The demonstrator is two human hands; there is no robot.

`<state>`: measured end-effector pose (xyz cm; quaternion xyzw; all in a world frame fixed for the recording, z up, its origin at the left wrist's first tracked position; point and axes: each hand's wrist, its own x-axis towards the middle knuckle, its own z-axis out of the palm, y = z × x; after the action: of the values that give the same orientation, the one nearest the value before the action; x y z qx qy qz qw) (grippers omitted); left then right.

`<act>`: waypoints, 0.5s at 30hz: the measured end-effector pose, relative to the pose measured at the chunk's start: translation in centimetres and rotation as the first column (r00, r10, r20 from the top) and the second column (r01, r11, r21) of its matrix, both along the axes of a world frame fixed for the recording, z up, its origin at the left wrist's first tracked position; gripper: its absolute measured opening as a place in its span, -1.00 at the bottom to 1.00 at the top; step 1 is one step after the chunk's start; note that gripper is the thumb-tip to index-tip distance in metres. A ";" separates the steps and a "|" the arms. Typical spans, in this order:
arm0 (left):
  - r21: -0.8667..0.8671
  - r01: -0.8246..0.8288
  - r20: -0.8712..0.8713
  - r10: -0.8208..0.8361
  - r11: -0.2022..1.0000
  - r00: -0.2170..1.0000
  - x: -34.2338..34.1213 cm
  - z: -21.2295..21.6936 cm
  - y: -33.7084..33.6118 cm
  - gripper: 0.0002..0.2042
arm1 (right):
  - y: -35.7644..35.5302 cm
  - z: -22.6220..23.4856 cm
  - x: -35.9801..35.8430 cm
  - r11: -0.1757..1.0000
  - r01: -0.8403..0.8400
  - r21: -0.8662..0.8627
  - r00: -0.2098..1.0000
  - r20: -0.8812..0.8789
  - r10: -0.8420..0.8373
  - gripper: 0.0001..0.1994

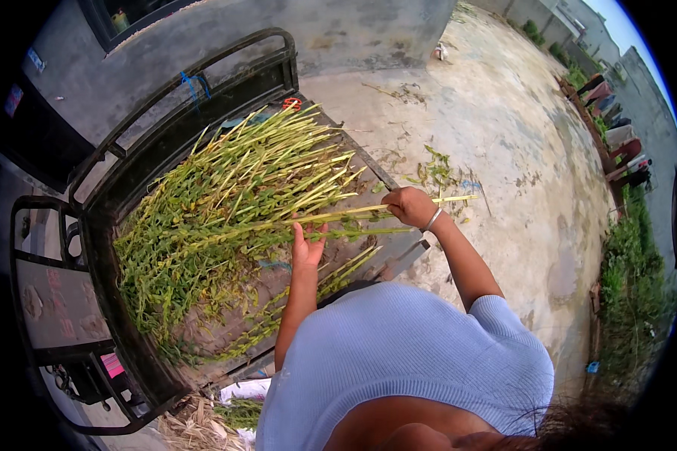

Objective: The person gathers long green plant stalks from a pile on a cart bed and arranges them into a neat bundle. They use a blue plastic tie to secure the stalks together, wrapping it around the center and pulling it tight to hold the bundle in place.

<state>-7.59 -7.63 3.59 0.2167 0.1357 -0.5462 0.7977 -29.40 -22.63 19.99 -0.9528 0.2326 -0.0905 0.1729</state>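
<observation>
Right hand (410,206) clenched round pale stalks (338,214); left hand (308,246) at their near side (grip: cannot tell). Leafy pile (218,188) left.

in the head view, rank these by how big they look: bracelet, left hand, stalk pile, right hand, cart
1. cart
2. stalk pile
3. left hand and right hand, too alike to rank
4. bracelet

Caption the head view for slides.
Right hand gripping a pale stalk, left hand beside it, above a cart bed heaped with leafy stems.
</observation>
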 end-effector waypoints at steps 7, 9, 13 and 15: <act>0.026 -0.014 -0.099 0.016 1.000 0.995 0.3 1.1 0.0 -0.45 | -3.2 4.4 -7.4 0.974 0.133 0.181 0.984 -0.141 -0.108 -0.87; 0.024 -0.012 -0.064 0.013 1.000 0.998 0.7 0.3 -0.3 -0.42 | -4.1 4.4 -9.4 0.971 0.145 0.191 0.980 -0.161 -0.115 -0.87; 0.301 0.041 -0.102 -0.011 0.953 0.995 0.4 -0.5 -1.2 -0.49 | -4.1 3.9 -10.6 0.989 0.140 0.056 0.979 -0.159 -0.129 -0.90; 0.240 0.027 -0.158 0.012 0.970 0.987 0.5 -1.2 -1.4 -0.57 | -3.0 3.4 -9.3 0.990 0.140 0.021 0.970 -0.204 -0.133 -0.90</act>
<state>-7.12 -9.05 2.39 0.2683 0.2632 -0.5442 0.7500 -38.69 -25.66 23.42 -0.9357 0.3153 -0.0009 0.1585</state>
